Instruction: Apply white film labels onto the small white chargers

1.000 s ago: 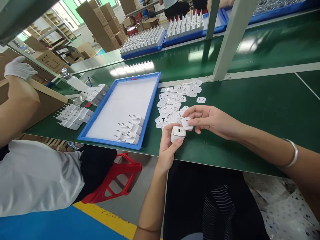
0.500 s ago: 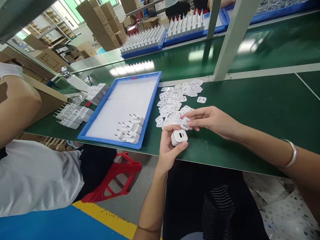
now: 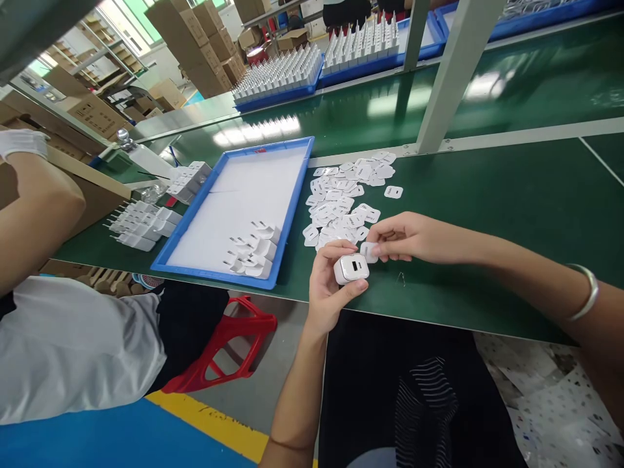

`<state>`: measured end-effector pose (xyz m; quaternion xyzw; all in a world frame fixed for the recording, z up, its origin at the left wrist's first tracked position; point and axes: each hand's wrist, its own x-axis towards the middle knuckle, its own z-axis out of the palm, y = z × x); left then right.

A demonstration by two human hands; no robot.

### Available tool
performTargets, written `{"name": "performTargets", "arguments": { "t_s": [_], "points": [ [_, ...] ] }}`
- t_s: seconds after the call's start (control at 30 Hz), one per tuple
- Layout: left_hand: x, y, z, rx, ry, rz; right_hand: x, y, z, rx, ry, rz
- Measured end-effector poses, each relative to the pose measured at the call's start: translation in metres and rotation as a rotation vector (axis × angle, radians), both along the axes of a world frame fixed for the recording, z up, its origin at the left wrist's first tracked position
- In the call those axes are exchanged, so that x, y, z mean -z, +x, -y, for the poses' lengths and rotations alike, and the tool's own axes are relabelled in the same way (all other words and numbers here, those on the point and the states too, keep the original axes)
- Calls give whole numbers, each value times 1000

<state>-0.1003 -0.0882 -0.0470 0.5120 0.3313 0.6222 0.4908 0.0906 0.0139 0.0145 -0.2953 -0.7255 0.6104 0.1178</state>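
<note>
My left hand (image 3: 327,286) is gripping a small white plastic charger block (image 3: 350,268), fingers clamped around its sides, above the near edge of the green bench (image 3: 487,208). My right hand (image 3: 409,237) is pinching a small white die-cut sticker (image 3: 369,251) just beside the block, near the loose sticker pile (image 3: 341,201).

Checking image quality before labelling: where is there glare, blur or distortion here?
Head view: overhead lights glare on the glossy green conveyor belt behind the blue plastic tray; wide-angle bending tilts the grey metal post; the small white charger in the left hand looks sharp.
</note>
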Motion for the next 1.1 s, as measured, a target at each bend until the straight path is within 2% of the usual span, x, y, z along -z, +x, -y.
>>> {"name": "performTargets", "arguments": {
  "t_s": [0.07,0.13,0.2,0.27,0.53,1.1],
  "points": [
    [1,0,0,-18,-3,-8,-2,3,-1,84,-47,-57],
    [2,0,1,-43,4,-24,-4,3,0,131,-162,-144],
    [2,0,1,-73,26,-60,-5,1,4,122,-283,-211],
    [3,1,1,-95,53,-101,-3,-3,10,92,-335,-239],
    [2,1,3,-92,82,-179,1,-11,22,51,-272,-233],
    [0,2,4,-98,84,-230,1,-10,20,8,-185,-220]
  ]
}}
